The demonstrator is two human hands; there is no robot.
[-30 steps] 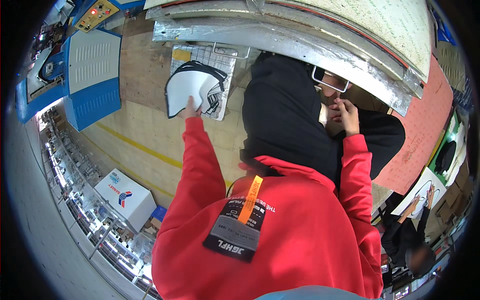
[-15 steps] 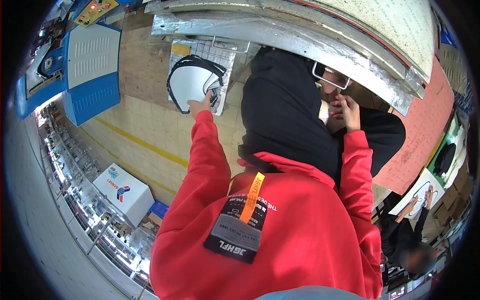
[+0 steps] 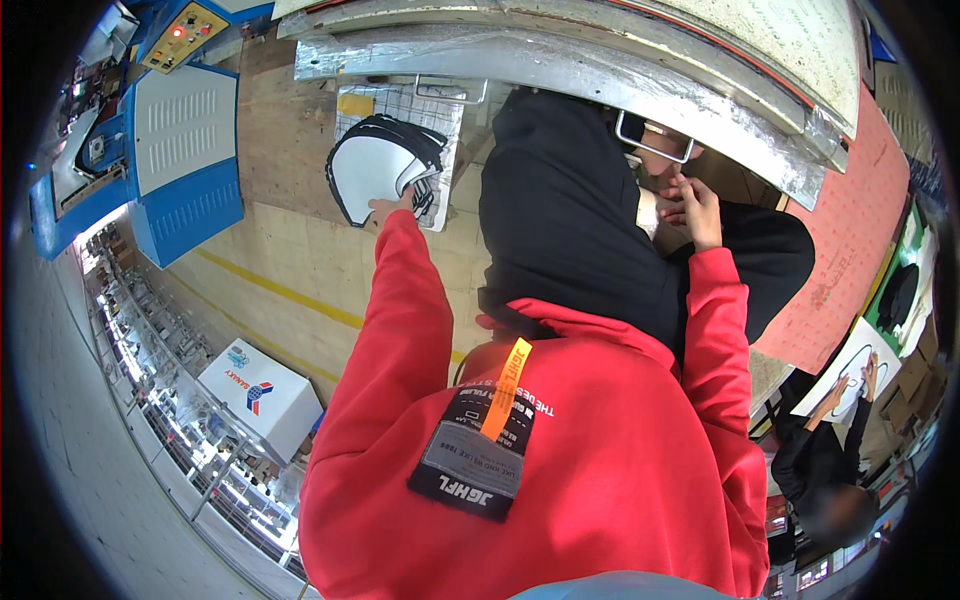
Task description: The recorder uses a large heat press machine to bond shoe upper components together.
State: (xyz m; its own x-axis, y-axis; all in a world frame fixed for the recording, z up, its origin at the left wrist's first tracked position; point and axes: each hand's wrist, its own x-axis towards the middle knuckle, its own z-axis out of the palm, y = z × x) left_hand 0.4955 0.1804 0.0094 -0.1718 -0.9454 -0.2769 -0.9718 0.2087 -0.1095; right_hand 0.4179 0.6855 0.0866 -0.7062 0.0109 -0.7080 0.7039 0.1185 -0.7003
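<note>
My left hand (image 3: 385,208) reaches out at the far left and grips the near edge of a stack of curved white pieces with black edging (image 3: 370,168). The stack lies on a board with a grid-patterned surface (image 3: 452,112). My right hand (image 3: 697,212) is low in front of my black trousers (image 3: 580,210), fingers bent but apart, beside bare skin (image 3: 655,162) and a white band-like thing (image 3: 647,213). Nothing shows plainly in its fingers, and part of that spot is hidden under the bench edge.
A metal bench edge (image 3: 570,62) with wire handles (image 3: 650,150) crosses the far side. At left stands a blue and grey machine (image 3: 185,150) with a control panel (image 3: 185,35). A pink sheet (image 3: 845,260) hangs at right; beyond it a person (image 3: 825,460) works at a white board (image 3: 825,385).
My left hand and the stack shift slightly left and down in the view, with most of the scene tilting too. The right hand stays by the bare skin.
</note>
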